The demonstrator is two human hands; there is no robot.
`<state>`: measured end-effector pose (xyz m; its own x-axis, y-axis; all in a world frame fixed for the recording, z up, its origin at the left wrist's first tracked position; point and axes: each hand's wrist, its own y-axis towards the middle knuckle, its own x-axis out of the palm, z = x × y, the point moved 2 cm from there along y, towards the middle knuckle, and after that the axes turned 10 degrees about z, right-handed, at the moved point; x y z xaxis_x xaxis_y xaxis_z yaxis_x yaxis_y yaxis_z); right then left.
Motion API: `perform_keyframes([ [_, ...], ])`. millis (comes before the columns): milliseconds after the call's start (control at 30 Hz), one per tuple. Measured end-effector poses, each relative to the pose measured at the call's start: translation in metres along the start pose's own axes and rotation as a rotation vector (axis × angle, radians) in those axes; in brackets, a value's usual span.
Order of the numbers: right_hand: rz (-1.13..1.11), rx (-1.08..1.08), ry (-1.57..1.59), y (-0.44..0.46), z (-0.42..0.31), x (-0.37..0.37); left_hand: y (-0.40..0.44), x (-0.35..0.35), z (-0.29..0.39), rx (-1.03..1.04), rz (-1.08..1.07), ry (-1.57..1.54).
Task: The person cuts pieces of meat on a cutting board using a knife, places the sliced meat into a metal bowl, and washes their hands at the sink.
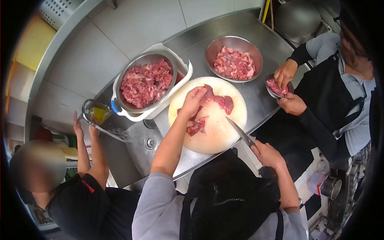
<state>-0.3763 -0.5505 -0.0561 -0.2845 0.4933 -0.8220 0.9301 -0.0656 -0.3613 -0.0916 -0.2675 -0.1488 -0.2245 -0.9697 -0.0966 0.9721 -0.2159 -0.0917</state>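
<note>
On a round white cutting board [220, 140] lie pieces of raw red meat [225, 103]. My left hand [193, 100] is closed on the meat at the board's upper left part, fingers pressed together at its edge. The handle of a knife [240, 131] is in my right hand [267, 153], just off the board's lower right edge. Its blade points up and left over the board, with the tip just below the right-hand meat. Another meat piece [197, 126] rests below my left hand.
A metal bowl of meat [146, 84] stands in a white tub [185, 76] at the left. Behind the board is a second metal bowl [257, 56] of meat. One co-worker at right holds a small bowl [291, 86]; another has hands at a sink [132, 140] on the left.
</note>
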Motion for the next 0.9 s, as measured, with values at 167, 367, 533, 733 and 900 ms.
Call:
perform_keyframes([
  [167, -0.034, 0.117, 0.149, -0.007, 0.011, -0.001, -0.008, -0.003, 0.044, -0.181, -0.127, -0.798],
  [367, 0.065, 0.012, 0.138, -0.005, 0.019, 0.005, -0.002, 0.005, 0.047, -0.041, -0.099, -0.578],
  [533, 0.155, -0.035, 0.072, -0.006, 0.022, 0.014, -0.002, 0.049, 0.077, 0.058, -0.193, -0.215],
  [733, 0.044, 0.001, 0.108, -0.004, 0.019, 0.02, -0.006, 0.127, 0.147, 0.233, -0.29, 0.175],
  [900, 0.044, -0.006, 0.141, -0.009, 0.021, 0.021, 0.023, 0.21, 0.143, 0.428, -0.392, 0.168],
])
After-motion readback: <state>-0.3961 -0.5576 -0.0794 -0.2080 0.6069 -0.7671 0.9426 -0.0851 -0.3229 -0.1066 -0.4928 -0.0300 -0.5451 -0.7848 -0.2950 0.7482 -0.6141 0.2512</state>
